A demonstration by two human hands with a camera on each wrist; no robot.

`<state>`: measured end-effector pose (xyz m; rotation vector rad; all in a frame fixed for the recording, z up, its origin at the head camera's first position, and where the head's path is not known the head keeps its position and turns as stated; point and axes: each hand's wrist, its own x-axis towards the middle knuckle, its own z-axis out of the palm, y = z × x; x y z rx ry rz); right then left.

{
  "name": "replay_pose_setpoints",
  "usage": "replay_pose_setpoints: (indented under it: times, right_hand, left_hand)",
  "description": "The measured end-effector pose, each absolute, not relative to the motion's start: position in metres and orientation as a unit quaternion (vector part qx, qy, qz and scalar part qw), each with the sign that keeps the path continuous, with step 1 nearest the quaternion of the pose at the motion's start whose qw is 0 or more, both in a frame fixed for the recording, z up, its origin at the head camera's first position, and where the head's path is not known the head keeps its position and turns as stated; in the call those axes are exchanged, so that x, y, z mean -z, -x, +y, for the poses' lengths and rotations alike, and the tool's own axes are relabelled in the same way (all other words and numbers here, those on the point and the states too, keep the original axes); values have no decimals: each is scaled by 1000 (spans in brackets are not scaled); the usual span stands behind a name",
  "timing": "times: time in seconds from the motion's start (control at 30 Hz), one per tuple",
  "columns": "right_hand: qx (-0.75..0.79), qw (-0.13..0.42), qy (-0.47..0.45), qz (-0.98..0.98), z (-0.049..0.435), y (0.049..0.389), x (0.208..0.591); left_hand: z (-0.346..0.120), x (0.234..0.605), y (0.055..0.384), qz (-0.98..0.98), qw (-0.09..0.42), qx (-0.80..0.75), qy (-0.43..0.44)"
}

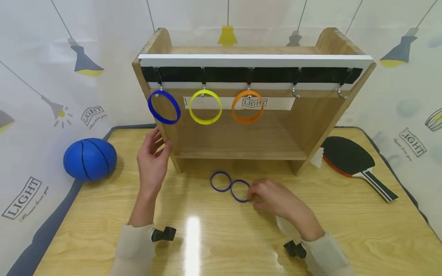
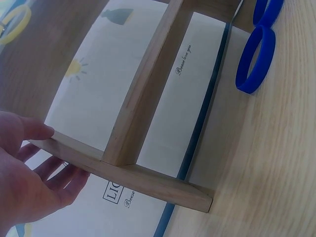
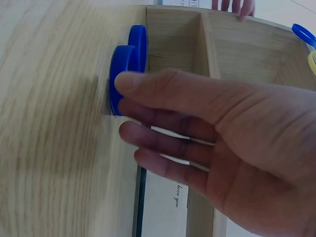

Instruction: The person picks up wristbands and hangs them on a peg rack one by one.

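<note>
A wooden shelf unit stands on the table, with a row of metal hooks along its front. My left hand holds its left side panel, thumb on one side and fingers on the other. Low in front of the shelf, my right hand pinches the edge of a blue ring between thumb and forefinger. A second blue ring lies on the table just left of it. From three hooks hang a larger-looking blue ring, a yellow ring and an orange ring.
Two hooks at the right, one of them the end hook, carry no ring. A blue ball sits left of the shelf. To the right lies a black table tennis paddle. Printed cloth surrounds the wooden table.
</note>
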<state>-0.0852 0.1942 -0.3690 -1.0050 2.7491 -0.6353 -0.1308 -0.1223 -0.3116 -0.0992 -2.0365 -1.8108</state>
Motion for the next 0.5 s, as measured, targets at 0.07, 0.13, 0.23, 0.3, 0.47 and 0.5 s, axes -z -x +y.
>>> replay_pose_setpoints:
  times: [0.07,0.13,0.23,0.3,0.47,0.5]
  right_hand:
    - [195,68,332,920,194,85,370]
    - [185,60,332,923,193,85,372]
    - [173,38,342,923,191,86,375]
    - [169,21,351,921,189,86,378]
    - [167,-3,359,918,185,87,383]
    - [166,-5,358,919,184,87,384]
  left_hand:
    - [-122,312,131,-731,206,650,36]
    - [-122,312,131,-729,207,652,36]
    - [-122,313,132,-726,208,654,37]
    - [-122,314,132,-725,208,655,38]
    - [-122,313,132,-725,208,656,40]
    - [-122,312,132,-725,209,655,40]
